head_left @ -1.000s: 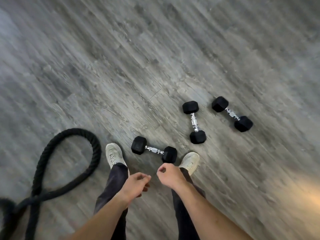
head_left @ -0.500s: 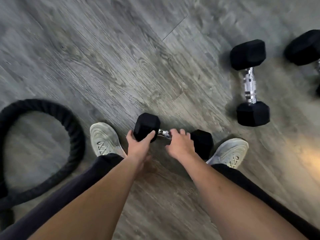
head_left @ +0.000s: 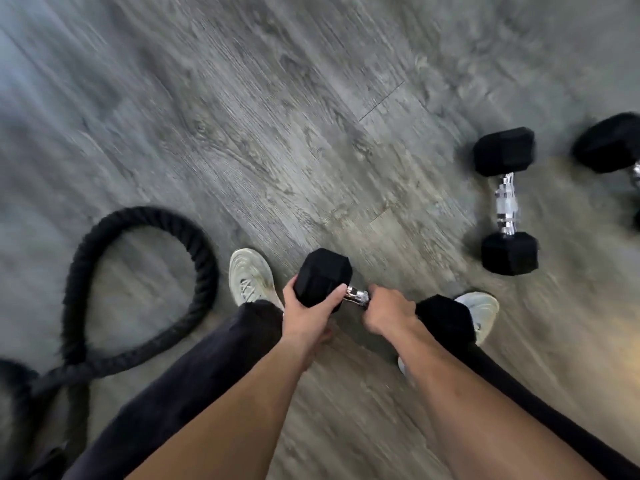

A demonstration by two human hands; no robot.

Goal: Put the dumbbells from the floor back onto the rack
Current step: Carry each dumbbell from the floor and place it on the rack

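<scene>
A black hex dumbbell (head_left: 323,275) with a chrome handle is between my feet, held in both hands. My left hand (head_left: 306,318) grips its left head from below, thumb and fingers curled round it. My right hand (head_left: 389,313) is wrapped round the chrome handle, hiding most of it; the right head shows just past my wrist. A second dumbbell (head_left: 505,202) lies on the floor to the right. A third dumbbell (head_left: 609,143) is cut off by the right edge. No rack is in view.
A thick black battle rope (head_left: 104,265) loops on the grey wood-look floor (head_left: 277,133) at the left, close to my left shoe (head_left: 251,278). My right shoe (head_left: 479,311) is beside the held dumbbell's right head.
I bent down and both hands took hold of the nearest dumbbell. Since half a second ago the grip has closed further and the dumbbell seems to have risen slightly toward me.
</scene>
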